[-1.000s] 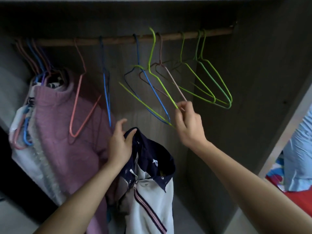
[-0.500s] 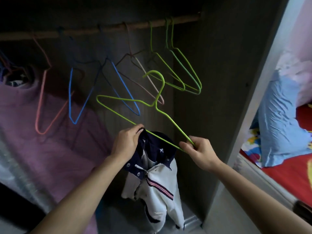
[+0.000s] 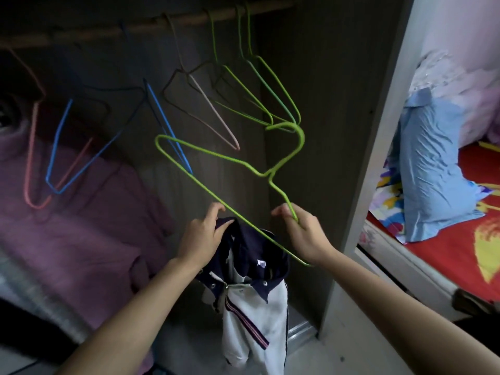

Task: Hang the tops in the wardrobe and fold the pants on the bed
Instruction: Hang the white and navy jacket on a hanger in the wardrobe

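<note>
Head view: white polo w/ navy collar (image 3: 251, 307) in left hand (image 3: 200, 236) grip, green hanger (image 3: 216, 158) in right hand (image 3: 305, 234).

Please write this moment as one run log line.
step: hanger to shirt | left hand: holds collar of white and navy shirt | right hand: holds green hanger, off the rod | shirt: not yet on hanger

Navy-collared white top (image 3: 251, 315) dangling; lime hanger (image 3: 216, 158) tilted above collar.
</note>
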